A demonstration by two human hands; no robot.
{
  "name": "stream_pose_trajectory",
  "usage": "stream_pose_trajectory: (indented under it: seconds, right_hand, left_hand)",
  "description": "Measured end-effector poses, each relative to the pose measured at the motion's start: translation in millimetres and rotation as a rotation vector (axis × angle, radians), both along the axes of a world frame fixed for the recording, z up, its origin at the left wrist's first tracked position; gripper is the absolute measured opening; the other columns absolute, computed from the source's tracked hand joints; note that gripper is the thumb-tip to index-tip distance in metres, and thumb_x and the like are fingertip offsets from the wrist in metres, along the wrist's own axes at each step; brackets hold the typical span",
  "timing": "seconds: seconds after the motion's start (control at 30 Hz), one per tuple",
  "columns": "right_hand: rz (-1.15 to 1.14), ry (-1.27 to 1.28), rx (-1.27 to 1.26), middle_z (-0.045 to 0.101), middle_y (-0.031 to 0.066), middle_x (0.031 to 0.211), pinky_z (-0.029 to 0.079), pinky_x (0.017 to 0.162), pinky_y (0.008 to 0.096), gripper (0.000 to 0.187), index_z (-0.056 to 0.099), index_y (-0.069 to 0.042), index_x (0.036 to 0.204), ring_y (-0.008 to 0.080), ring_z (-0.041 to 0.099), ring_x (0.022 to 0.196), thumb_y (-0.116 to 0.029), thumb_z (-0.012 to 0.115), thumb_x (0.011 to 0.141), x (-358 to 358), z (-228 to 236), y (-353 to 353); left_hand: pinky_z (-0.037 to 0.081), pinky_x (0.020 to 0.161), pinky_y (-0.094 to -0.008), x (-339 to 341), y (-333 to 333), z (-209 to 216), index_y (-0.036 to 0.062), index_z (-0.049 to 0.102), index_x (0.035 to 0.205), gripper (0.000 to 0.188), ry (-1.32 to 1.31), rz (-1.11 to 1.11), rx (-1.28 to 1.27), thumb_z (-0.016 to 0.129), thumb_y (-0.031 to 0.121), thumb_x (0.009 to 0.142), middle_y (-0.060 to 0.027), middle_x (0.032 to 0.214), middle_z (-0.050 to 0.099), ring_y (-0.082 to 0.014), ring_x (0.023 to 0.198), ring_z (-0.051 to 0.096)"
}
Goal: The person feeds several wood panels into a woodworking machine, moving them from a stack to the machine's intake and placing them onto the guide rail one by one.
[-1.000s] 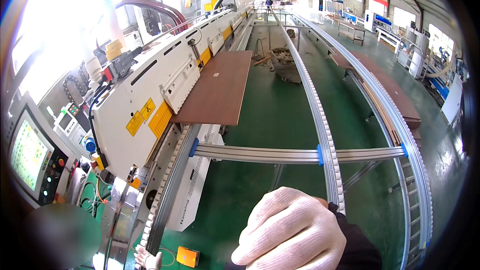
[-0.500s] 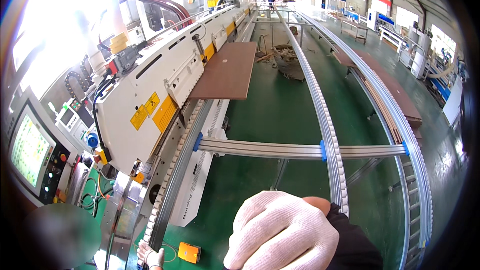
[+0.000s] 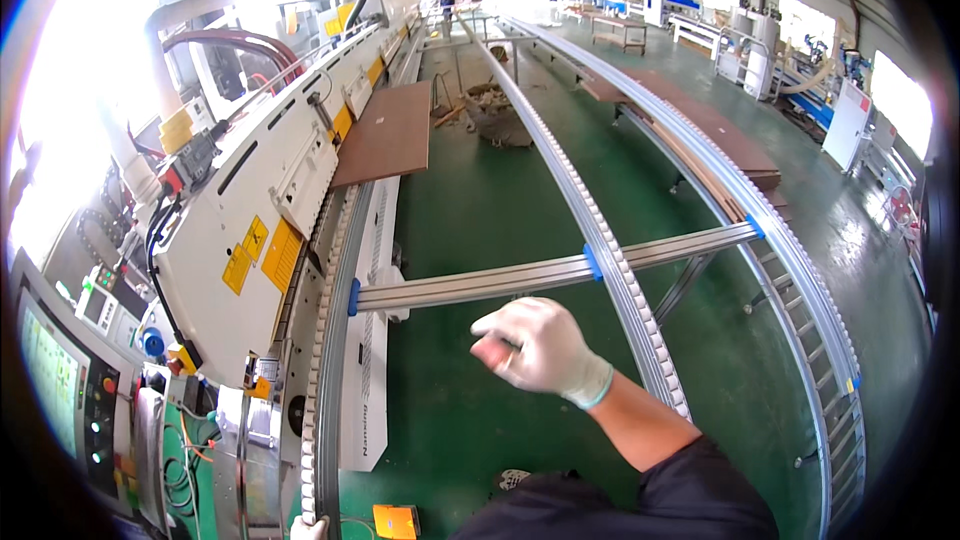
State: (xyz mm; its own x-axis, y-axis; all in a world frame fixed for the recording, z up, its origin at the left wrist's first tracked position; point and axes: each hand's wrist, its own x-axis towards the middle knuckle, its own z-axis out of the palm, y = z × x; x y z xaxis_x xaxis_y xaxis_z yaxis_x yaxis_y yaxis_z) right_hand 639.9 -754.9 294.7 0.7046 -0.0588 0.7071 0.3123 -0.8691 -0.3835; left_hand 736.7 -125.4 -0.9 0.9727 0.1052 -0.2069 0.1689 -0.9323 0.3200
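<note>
My right hand [image 3: 545, 350], in a white knit glove with a teal cuff, hangs over the green floor, nearer to me than the metal crossbar [image 3: 470, 286]. Its fingers are curled closed. A reddish patch shows by the thumb, and I cannot make out whether anything is inside. At the bottom edge, my gloved left hand [image 3: 308, 528] touches the near end of the roller rail [image 3: 330, 380]; most of its fingers are cut off. A brown panel [image 3: 388, 135] lies farther up at the side of the long white machine [image 3: 225, 230].
A control screen [image 3: 52, 370] stands at the left. An orange foot pedal [image 3: 396, 521] sits on the floor near me. More roller rails run away to the right, with stacked brown panels [image 3: 690, 115] beside them. A rubble-filled sack [image 3: 497, 118] and a distant person [image 3: 447, 6] are farther off.
My right hand has moved away from close to the camera, forward and down, its forearm now showing. The view has turned rightward. My left hand stays at the rail, now mostly out of view.
</note>
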Motion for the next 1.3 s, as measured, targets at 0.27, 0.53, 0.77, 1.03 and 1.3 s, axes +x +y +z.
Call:
stream_pose_trajectory:
  seconds: [0.27,0.53,0.77,1.03,1.3]
  right_hand:
    - [-1.201,0.878,0.171,0.049,0.0199,0.147,0.048,0.105,0.0442,0.092,0.040,-0.007,0.147,0.0346,0.053,0.133,-0.047,0.082,0.075,-215,-243,-130]
    - [-1.423,1.021,0.440,0.074,0.0177,0.104,0.057,0.090,0.0451,0.059,0.064,-0.005,0.112,0.0348,0.072,0.099,-0.048,0.082,0.076,-245,-265,-132]
    - [-1.434,0.970,0.399,0.074,0.0174,0.099,0.058,0.086,0.0448,0.055,0.065,-0.004,0.105,0.0345,0.073,0.096,-0.050,0.081,0.078,-241,-261,-126]
    - [-1.430,0.955,0.408,0.075,0.0165,0.101,0.058,0.086,0.0442,0.053,0.066,-0.006,0.106,0.0339,0.073,0.097,-0.050,0.080,0.079,-242,-264,-132]
    - [-1.425,0.939,0.402,0.074,0.0184,0.102,0.057,0.087,0.0453,0.055,0.065,-0.004,0.105,0.0352,0.073,0.098,-0.048,0.081,0.078,-238,-269,-131]
  left_hand:
    - [0.054,0.077,-0.0483,-13,-38,21,0.0097,0.072,0.096,0.059,-0.092,-0.053,0.122,0.075,0.065,0.076,-0.0164,0.094,0.073,-0.0381,0.087,0.070]
    - [0.055,0.076,-0.0491,-11,-17,6,0.0122,0.071,0.092,0.060,-0.117,-0.067,0.228,0.071,0.070,0.077,-0.0165,0.092,0.074,-0.0383,0.087,0.070]
    - [0.055,0.077,-0.0506,-13,-38,35,0.0114,0.072,0.098,0.063,-0.072,-0.047,0.209,0.072,0.070,0.076,-0.0174,0.094,0.074,-0.0392,0.089,0.070]
    - [0.056,0.081,-0.0502,-29,-45,40,0.0097,0.072,0.101,0.069,-0.085,-0.001,0.212,0.070,0.074,0.076,-0.0189,0.098,0.074,-0.0398,0.093,0.071]
    - [0.057,0.070,-0.0505,-23,-38,31,0.0123,0.073,0.095,0.062,-0.145,-0.035,0.257,0.071,0.071,0.077,-0.0153,0.090,0.075,-0.0381,0.082,0.072]
